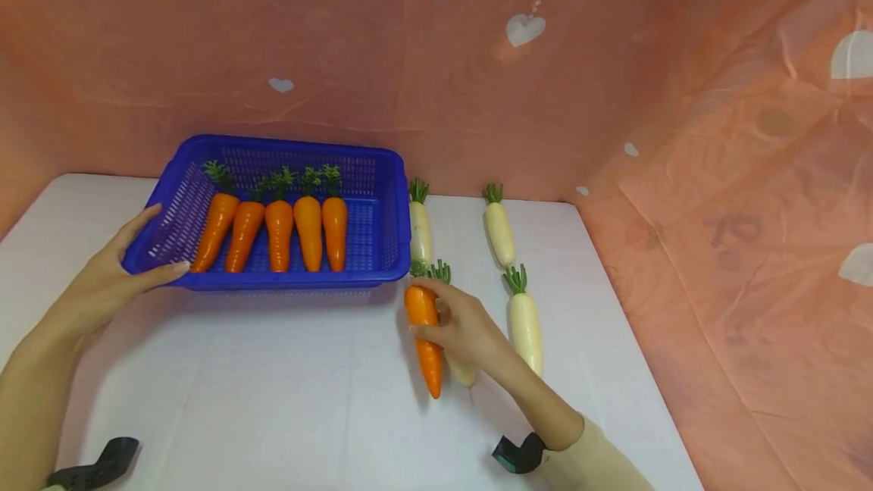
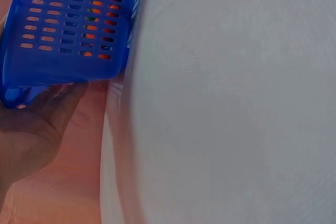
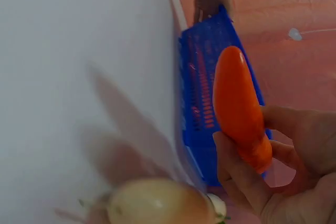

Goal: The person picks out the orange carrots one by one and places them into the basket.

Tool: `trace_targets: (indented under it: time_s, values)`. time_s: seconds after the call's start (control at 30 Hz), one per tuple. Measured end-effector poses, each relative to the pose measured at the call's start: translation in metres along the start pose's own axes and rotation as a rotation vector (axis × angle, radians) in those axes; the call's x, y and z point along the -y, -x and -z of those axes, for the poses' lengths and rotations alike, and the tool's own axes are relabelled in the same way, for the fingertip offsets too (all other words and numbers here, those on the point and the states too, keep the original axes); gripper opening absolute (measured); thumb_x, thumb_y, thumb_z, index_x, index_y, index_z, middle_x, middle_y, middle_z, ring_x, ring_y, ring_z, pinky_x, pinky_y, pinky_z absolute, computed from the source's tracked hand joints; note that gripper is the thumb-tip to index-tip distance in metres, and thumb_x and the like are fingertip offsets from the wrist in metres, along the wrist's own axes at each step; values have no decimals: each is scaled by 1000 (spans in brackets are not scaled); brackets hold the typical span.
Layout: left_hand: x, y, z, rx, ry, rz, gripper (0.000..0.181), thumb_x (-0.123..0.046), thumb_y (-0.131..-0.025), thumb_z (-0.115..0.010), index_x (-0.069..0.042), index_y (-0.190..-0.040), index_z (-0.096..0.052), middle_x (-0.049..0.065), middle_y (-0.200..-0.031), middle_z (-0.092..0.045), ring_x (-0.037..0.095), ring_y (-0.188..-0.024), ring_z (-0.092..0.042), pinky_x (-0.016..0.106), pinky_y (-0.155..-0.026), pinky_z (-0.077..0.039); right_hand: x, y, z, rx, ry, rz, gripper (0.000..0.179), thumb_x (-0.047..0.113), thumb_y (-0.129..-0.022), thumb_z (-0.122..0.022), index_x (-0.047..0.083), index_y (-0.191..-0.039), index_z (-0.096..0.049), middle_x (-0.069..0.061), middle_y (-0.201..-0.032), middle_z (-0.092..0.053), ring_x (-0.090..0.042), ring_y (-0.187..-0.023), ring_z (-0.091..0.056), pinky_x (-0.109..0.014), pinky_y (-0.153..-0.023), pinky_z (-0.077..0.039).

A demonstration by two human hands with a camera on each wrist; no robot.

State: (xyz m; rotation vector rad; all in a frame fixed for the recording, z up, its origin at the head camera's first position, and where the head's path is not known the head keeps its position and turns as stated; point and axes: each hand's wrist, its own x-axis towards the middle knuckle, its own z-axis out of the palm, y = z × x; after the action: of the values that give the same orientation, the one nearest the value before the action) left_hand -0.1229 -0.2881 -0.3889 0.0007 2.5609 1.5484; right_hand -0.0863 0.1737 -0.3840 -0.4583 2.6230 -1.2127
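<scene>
My right hand [image 1: 464,324] pinches an orange carrot [image 1: 424,332] near its top, thumb on one side and fingers on the other, tip pointing down; in the right wrist view the carrot [image 3: 236,100] is clear of the table. It is just right of a blue plastic basket [image 1: 286,279]. My left hand [image 1: 109,279] grips the basket's left rim, thumb over the front edge; the left wrist view shows that hand [image 2: 31,140] beside the slotted wall. Several carrots lie in a row inside, such as one carrot [image 1: 279,237], green tops toward the back.
White radishes lie on the white table [image 1: 273,400] right of the basket: one radish [image 1: 420,233] beside it, another radish [image 1: 500,233] farther right, a radish [image 1: 525,332] in front of that, and one radish [image 1: 462,371] partly behind the right hand. A pink-orange sheet [image 1: 443,44] hangs behind.
</scene>
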Motion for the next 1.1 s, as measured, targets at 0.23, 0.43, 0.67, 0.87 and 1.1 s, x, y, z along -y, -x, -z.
trace_targets:
  time_s: [0.23, 0.43, 0.67, 0.87, 1.1]
  values:
    - [1, 0, 3, -11, -1, 3, 92, -30, -97, -64, -47, -156, 4, 18, -162, 18, 47, -144, 19, 71, -109, 13, 6, -7, 30, -95, 18, 21, 66, 22, -87, -79, 30, -146, -51, -3, -138, -58, -24, -93, -67, -26, -64, -58]
    - [2, 0, 2, -5, 15, -14, 91, -27, -97, -64, -45, -157, 3, 18, -163, 16, 45, -145, 18, 68, -110, 14, 11, -39, 45, -122, 23, 118, 66, 22, -89, -77, 27, -149, -49, -11, -137, -59, -24, -91, -71, -27, -63, -59]
    - [-1, 1, -1, 6, 41, -5, 90, -25, -98, -63, -44, -157, 4, 19, -162, 18, 46, -144, 19, 69, -109, 13, 24, -77, 54, -103, 81, 138, 63, 27, -91, -74, 24, -149, -48, -13, -131, -62, -24, -92, -71, -29, -61, -59]
    - [-1, 1, 0, 8, 40, -2, 91, -25, -98, -63, -45, -157, 3, 20, -161, 18, 48, -144, 18, 70, -109, 13, 39, -105, 53, -50, 33, 98, 69, 29, -92, -73, 28, -153, -40, -11, -133, -59, -24, -98, -68, -32, -67, -59]
    - [0, 1, 1, 6, 22, 12, 91, -27, -98, -63, -45, -156, 4, 19, -162, 19, 49, -144, 19, 73, -108, 12, 53, -136, 46, 14, 30, 98, 77, 24, -90, -75, 28, -155, -36, -11, -139, -54, -21, -90, -67, -25, -69, -57]
